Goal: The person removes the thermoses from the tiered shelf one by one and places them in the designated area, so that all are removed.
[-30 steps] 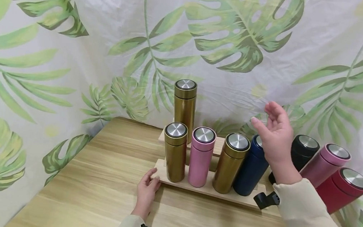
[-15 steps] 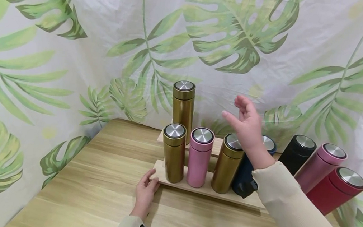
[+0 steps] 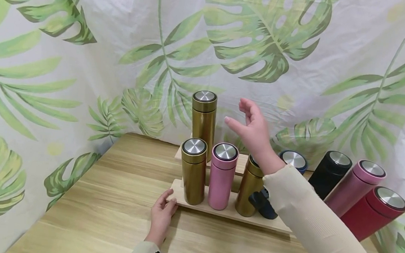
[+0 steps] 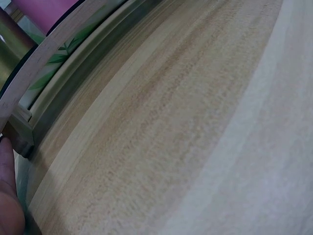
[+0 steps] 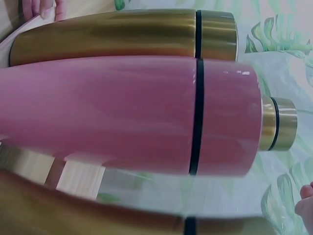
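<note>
My left hand (image 3: 161, 217) holds the left end of a two-tier wooden stand (image 3: 230, 210), thumb and fingertips at the front board's corner. My right hand (image 3: 252, 129) is raised behind the front row with nothing in it, thumb spread from its bent fingers. To its left, a gold thermos bottle (image 3: 203, 122) stands alone on the back tier. The front tier carries a gold bottle (image 3: 194, 182), a pink bottle (image 3: 220, 184), a second gold bottle (image 3: 245, 196) and a blue bottle (image 3: 294, 160), mostly hidden by my right forearm. The pink bottle (image 5: 122, 112) fills the right wrist view.
Right of the stand are a black bottle (image 3: 329, 174), a darker pink bottle (image 3: 356, 184) and a red bottle (image 3: 373, 212), partly covered by my sleeve. A leaf-print cloth (image 3: 158, 58) hangs behind the wooden table (image 3: 108, 214).
My right hand has moved left from over the blue bottle, past the second gold bottle, towards the gold bottle on the back tier. My left hand stays at the stand's end.
</note>
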`<control>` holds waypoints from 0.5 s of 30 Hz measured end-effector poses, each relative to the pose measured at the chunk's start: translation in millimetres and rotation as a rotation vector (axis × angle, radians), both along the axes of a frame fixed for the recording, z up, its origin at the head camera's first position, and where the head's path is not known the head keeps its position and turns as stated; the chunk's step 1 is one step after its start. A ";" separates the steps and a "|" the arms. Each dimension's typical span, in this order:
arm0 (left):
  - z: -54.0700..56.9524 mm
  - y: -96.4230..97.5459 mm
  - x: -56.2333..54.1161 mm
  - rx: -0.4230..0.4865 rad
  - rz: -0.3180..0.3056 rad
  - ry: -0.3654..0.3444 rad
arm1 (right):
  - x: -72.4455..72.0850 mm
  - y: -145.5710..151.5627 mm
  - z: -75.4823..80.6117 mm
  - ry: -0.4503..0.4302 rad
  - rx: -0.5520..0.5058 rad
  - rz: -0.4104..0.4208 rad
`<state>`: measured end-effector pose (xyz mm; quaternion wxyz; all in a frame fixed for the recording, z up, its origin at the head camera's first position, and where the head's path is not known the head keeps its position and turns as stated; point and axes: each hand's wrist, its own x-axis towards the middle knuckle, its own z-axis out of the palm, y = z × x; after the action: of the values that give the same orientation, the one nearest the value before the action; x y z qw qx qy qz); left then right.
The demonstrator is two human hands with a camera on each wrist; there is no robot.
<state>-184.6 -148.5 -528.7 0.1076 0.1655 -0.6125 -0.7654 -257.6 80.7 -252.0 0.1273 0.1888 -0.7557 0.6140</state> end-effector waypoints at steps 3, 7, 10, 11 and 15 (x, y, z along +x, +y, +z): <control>0.3 -0.1 0.6 0.007 -0.002 0.004 | -4.0 -8.4 2.2 -0.001 0.017 0.011; -0.5 -0.3 0.7 0.020 -0.004 0.009 | -9.4 -19.3 3.0 -0.006 0.013 0.026; -1.6 -0.3 0.8 0.023 -0.002 0.009 | -13.5 -26.4 2.8 -0.011 0.019 0.028; -2.0 -0.4 0.7 0.019 -0.001 0.009 | -14.9 -28.3 2.9 -0.014 0.022 0.027; -3.0 -0.4 0.3 0.008 0.005 0.008 | -20.1 -34.8 4.0 -0.012 0.051 0.007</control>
<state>-184.3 -148.9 -531.7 0.1111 0.1644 -0.6085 -0.7684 -277.7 45.8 -247.9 0.1156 0.1910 -0.7713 0.5961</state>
